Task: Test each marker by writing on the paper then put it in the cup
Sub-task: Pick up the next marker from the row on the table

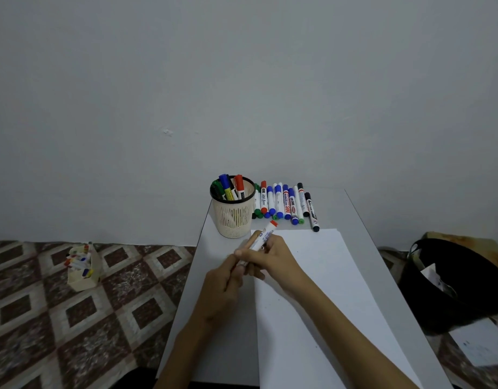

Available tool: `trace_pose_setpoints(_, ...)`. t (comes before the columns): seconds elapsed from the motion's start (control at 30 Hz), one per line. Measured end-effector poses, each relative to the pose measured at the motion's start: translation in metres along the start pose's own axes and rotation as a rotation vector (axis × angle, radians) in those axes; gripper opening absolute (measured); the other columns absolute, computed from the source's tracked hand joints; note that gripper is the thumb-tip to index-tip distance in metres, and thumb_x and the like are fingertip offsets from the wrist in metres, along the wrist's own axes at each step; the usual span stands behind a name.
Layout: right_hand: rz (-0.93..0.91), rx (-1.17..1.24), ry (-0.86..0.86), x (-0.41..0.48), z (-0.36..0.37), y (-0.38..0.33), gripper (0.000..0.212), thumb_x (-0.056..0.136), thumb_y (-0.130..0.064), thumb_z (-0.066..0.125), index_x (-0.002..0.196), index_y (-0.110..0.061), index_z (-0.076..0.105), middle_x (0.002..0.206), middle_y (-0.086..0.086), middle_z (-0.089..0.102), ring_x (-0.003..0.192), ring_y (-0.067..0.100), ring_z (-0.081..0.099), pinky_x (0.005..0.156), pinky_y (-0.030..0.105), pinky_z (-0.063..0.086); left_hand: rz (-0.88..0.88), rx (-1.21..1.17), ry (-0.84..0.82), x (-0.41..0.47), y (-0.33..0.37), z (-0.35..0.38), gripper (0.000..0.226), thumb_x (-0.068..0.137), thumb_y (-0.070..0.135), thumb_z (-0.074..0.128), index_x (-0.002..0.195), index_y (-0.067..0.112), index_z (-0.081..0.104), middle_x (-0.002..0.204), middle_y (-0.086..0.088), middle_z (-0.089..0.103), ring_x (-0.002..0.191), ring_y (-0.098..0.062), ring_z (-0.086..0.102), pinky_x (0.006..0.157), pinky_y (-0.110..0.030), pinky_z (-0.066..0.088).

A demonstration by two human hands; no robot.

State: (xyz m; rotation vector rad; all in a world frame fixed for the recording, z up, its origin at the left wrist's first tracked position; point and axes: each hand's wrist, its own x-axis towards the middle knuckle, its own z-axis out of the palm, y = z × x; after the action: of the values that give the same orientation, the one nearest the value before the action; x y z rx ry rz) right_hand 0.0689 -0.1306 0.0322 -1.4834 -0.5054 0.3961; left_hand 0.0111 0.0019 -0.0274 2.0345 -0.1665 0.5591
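Here the red-ended marker [263,237] is held over the far-left corner of the paper [332,279], just beside the mesh cup [234,220], probably so its cap can be worked. The right hand [273,259] curls round the barrel; the left hand [222,279] pinches the near end. A row of markers [284,203], presumably waiting their turn, lies along the tabletop's [217,346] far edge.

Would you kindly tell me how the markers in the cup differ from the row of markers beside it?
The markers in the cup stand leaning against the rim of the cup; the row of markers lies flat on the table. The markers in the cup are few; the row of markers holds more. Both include blue, green and red caps.
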Motion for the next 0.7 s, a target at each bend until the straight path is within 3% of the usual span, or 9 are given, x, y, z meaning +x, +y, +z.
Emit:
trace_pose_setpoints(0.13, -0.008, 0.011, -0.027, 0.002, 0.003, -0.001, 0.030, 0.084, -0.009, 0.070, 0.099, 0.012, 0.055, 0.076, 0.017, 0.064, 0.056, 0.018, 0.061, 0.046, 0.020, 0.046, 0.000, -0.051, 0.043, 0.000, -0.002, -0.002, 0.033, 0.090, 0.045, 0.036, 0.113, 0.030, 0.054, 0.059, 0.010, 0.053, 0.052, -0.008, 0.051, 0.048, -0.016, 0.040)
trace_pose_setpoints(0.23, -0.029, 0.060, -0.064, 0.005, -0.001, -0.006, 0.024, 0.084, -0.007, 0.070, 0.098, 0.006, 0.057, 0.081, 0.019, 0.065, 0.057, 0.017, 0.061, 0.049, 0.020, 0.048, 0.015, -0.089, 0.066, 0.001, 0.001, -0.004, 0.033, 0.088, 0.054, 0.041, 0.099, 0.032, 0.063, 0.054, 0.010, 0.052, 0.045, -0.006, 0.044, 0.045, -0.014, 0.035)
trace_pose_setpoints(0.4, -0.084, -0.037, -0.098, 0.009, -0.011, -0.013, 0.019, 0.083, -0.007, 0.071, 0.089, 0.007, 0.060, 0.069, 0.016, 0.066, 0.045, 0.015, 0.054, 0.049, 0.019, 0.045, -0.010, -0.185, 0.060, 0.001, 0.005, -0.003, 0.030, 0.086, 0.060, 0.044, 0.091, 0.036, 0.061, 0.053, 0.006, 0.046, 0.046, -0.004, 0.039, 0.045, -0.018, 0.033)
trace_pose_setpoints(0.47, -0.109, 0.004, -0.031, 0.011, -0.013, -0.011, 0.018, 0.081, -0.007, 0.072, 0.083, 0.005, 0.059, 0.067, 0.018, 0.064, 0.043, 0.017, 0.051, 0.045, 0.020, 0.044, -0.034, -0.113, 0.047, 0.001, 0.003, -0.003, 0.027, 0.089, 0.054, 0.042, 0.097, 0.033, 0.059, 0.055, 0.007, 0.047, 0.048, -0.004, 0.041, 0.046, -0.020, 0.033)
trace_pose_setpoints(0.57, -0.110, 0.275, 0.187, 0.018, -0.021, -0.007, 0.017, 0.082, 0.001, 0.067, 0.073, -0.002, 0.053, 0.065, 0.014, 0.061, 0.043, 0.018, 0.052, 0.041, 0.022, 0.046, -0.057, 0.088, 0.068, 0.001, -0.002, -0.002, 0.030, 0.087, 0.050, 0.043, 0.103, 0.030, 0.058, 0.063, 0.016, 0.049, 0.058, -0.004, 0.047, 0.055, -0.019, 0.039)
trace_pose_setpoints(0.7, -0.040, 0.387, 0.254, 0.017, -0.030, 0.001, 0.003, 0.091, -0.001, 0.057, 0.093, 0.000, 0.059, 0.093, 0.018, 0.070, 0.077, 0.029, 0.070, 0.056, 0.032, 0.059, -0.012, 0.331, -0.005, 0.003, -0.004, 0.004, 0.038, 0.074, 0.055, 0.048, 0.092, 0.026, 0.066, 0.079, 0.018, 0.047, 0.076, -0.005, 0.047, 0.073, -0.027, 0.039)
